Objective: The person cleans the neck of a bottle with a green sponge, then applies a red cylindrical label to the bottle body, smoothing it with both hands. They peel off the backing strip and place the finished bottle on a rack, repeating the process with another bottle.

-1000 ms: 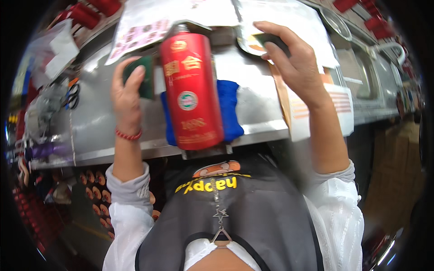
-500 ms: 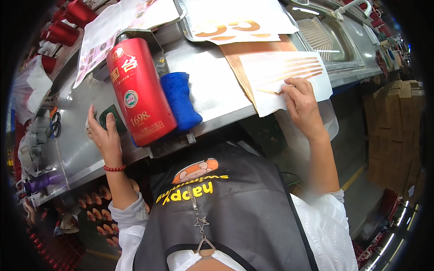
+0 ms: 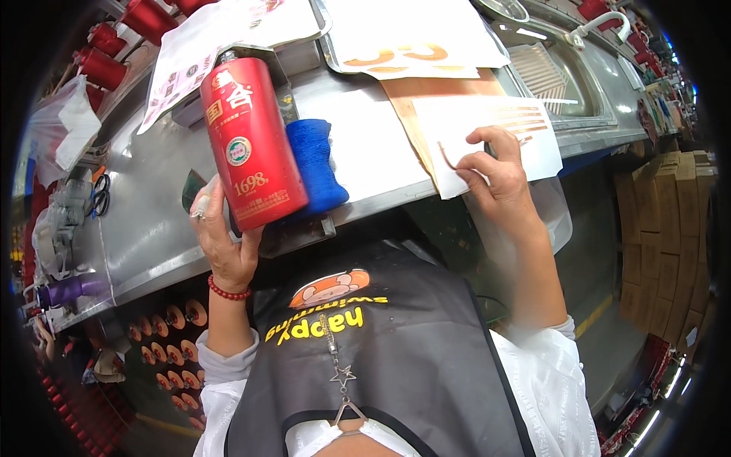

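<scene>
A red bottle [image 3: 255, 145] with gold and white print lies tilted on a metal rest at the edge of the steel bench. My left hand [image 3: 225, 240] is closed around its base end, fingers along the left side and thumb at the bottom. Pinched between thumb and finger of my right hand [image 3: 502, 183] is a thin gold strip decal [image 3: 445, 154], its free end standing away from the fingers. Under that hand lies a white decal sheet [image 3: 499, 114] bearing several more gold strips. A rolled blue cloth [image 3: 317, 167] sits against the bottle's right side.
A brown board [image 3: 411, 114] lies beneath the decal sheet. Behind it, a tray holds a sheet with large gold curved decals [image 3: 403, 55]. To the right is a sink [image 3: 567, 76]; black scissors [image 3: 100, 194] lie at left. Cartons [image 3: 662, 228] are stacked beyond the bench.
My left hand has moved right from beside the bottle and taken hold of its base. My right hand has lifted the gold strip off the sheet. The bottle appears slightly turned.
</scene>
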{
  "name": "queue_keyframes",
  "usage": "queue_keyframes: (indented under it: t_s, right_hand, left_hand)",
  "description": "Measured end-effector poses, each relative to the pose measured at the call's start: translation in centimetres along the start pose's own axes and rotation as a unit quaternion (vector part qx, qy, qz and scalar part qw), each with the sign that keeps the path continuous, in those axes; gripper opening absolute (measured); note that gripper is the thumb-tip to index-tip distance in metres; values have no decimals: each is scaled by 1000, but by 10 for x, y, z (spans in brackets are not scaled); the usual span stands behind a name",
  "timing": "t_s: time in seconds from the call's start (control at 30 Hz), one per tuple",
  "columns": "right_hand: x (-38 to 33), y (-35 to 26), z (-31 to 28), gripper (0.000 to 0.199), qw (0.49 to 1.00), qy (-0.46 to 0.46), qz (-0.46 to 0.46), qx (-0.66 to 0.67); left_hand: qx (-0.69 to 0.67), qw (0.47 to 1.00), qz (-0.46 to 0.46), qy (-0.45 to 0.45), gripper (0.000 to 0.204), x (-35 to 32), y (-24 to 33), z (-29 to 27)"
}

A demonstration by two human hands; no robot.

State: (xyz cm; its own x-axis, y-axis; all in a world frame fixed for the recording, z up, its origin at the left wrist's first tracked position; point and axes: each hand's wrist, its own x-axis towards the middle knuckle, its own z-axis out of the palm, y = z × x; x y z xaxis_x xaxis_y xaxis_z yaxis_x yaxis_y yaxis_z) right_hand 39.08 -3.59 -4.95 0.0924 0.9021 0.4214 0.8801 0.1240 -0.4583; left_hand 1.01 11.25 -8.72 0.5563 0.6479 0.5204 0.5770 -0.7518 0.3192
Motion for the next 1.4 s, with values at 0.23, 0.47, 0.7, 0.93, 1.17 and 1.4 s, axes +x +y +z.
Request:
queue_keyframes:
  t_s: [0.23, 0.47, 0.7, 0.93, 1.17, 1.4]
  right_hand:
    - [51, -98, 15, 17, 990, -30, -102, 95]
    - [77, -138, 48, 16, 967, -93, -146, 185]
    - [72, -133, 76, 16, 963, -103, -38, 248]
    - [71, -131, 84, 20, 956, -97, -14, 276]
    - [74, -133, 84, 21, 958, -96, -17, 270]
    - [73, -131, 87, 30, 962, -98, -11, 253]
  left_hand:
    - [-210, 977, -14, -22, 77, 33, 41, -37]
    - [-257, 965, -53, 0, 18, 36, 63, -48]
    - [-307, 933, -189, 19, 19, 13, 45, -34]
    - [-371, 897, -241, 15, 19, 12, 42, -30]
    - [-448, 841, -301, 23, 18, 7, 40, -25]
    - [-476, 820, -317, 23, 18, 6, 39, -25]
